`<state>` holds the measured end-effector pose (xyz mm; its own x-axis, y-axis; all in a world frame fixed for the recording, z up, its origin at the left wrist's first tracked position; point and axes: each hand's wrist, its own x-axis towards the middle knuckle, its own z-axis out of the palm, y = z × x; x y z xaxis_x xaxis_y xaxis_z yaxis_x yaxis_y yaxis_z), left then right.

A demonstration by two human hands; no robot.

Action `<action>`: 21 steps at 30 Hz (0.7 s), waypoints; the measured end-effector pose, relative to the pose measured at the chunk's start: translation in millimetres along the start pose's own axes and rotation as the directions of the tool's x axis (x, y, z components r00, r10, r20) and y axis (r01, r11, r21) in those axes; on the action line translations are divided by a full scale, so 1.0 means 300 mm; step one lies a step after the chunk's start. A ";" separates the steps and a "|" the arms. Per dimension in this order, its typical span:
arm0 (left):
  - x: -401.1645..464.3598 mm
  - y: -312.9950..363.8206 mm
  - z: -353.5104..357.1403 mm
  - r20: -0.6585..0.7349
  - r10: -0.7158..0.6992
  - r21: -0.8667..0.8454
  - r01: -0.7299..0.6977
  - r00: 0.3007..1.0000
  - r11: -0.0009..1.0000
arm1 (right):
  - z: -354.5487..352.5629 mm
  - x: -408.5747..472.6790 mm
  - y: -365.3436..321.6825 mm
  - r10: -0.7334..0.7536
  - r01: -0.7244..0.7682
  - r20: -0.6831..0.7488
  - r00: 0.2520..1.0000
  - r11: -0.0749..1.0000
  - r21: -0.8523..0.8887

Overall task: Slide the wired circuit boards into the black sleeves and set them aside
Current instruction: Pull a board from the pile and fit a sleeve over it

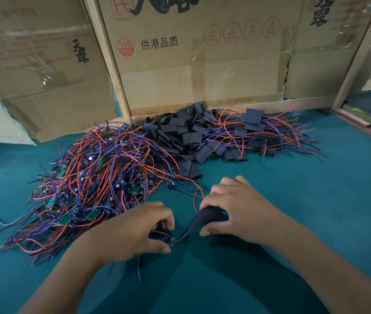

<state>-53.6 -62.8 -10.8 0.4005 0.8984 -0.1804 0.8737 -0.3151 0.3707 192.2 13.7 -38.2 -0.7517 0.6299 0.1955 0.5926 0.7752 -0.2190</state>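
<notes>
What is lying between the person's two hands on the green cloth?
In the head view, red and blue wires run from the small circuit board gripped by the left hand to the black sleeve held by the right hand.

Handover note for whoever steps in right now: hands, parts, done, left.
Left hand pinches a small circuit board. Right hand holds a black sleeve; the board's wires run toward it, board not yet inside.
Unsleeved wired boards heaped left, empty sleeves at centre back, finished sleeved units piled back right, all on the green cloth.
Left: seat this board, set it aside, work through the big heap.
</notes>
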 end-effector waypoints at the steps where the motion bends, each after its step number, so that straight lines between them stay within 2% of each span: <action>1: 0.000 -0.003 0.005 -0.020 0.020 -0.017 -0.020 1.000 1.000 | 0.001 0.000 -0.011 -0.004 0.005 0.014 1.000 1.000 -0.019; 6: 0.023 0.000 0.025 -0.155 0.095 -0.036 -0.101 0.983 0.994 | -0.007 0.002 -0.043 -0.008 0.013 0.032 0.999 0.990 -0.138; 9: 0.030 0.005 0.042 -0.250 0.083 -0.024 -0.092 0.965 0.996 | -0.012 0.007 -0.059 0.005 0.006 0.050 0.999 0.976 -0.216; 13: 0.034 0.016 0.071 -0.286 0.078 0.010 -0.079 0.955 0.997 | -0.009 0.010 -0.077 0.025 -0.001 0.077 0.997 0.955 -0.295; 21: 0.065 0.027 0.106 -0.415 0.032 -0.174 -0.114 0.909 0.978 | -0.004 0.015 -0.091 0.017 0.018 0.120 0.993 0.958 -0.286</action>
<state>-30.1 -57.6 -40.3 0.2772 0.9338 0.2261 0.7607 -0.3571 0.5420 173.0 -4.6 -30.2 -0.7706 0.6328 0.0757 0.6371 0.7678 0.0675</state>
